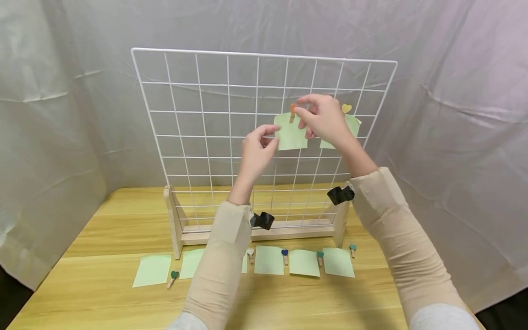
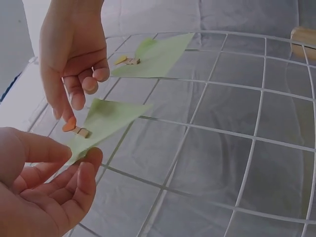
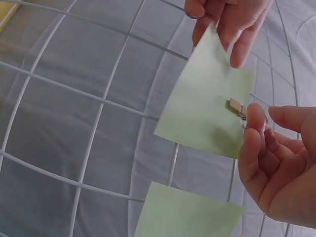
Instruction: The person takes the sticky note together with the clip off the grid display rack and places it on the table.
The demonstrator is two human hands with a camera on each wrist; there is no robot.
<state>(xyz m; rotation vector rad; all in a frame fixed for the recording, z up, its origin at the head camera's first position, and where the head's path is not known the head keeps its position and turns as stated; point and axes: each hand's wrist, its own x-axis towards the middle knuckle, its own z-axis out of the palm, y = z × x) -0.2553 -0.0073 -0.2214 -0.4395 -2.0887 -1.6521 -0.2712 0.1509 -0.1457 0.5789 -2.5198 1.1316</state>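
Observation:
A pale green paper note (image 1: 291, 136) hangs against the white wire grid (image 1: 243, 111). A small wooden clothespin with an orange heart (image 1: 293, 109) sits at its upper edge. My left hand (image 1: 257, 151) pinches the note's left edge between thumb and fingers, also seen in the left wrist view. My right hand (image 1: 326, 117) is at the orange heart, its thumb and forefinger slightly parted and the tips near or touching it. In the right wrist view those fingers hide the heart, while the clothespin's wooden end (image 3: 235, 105) shows on the paper.
Another note (image 1: 351, 124) hangs to the right under a clothespin with a yellow heart (image 1: 346, 108). On the wooden table (image 1: 103, 293) several notes (image 1: 269, 260) lie in a row, with heart clothespins (image 1: 174, 275) among them. Wooden feet (image 1: 175, 220) support the grid.

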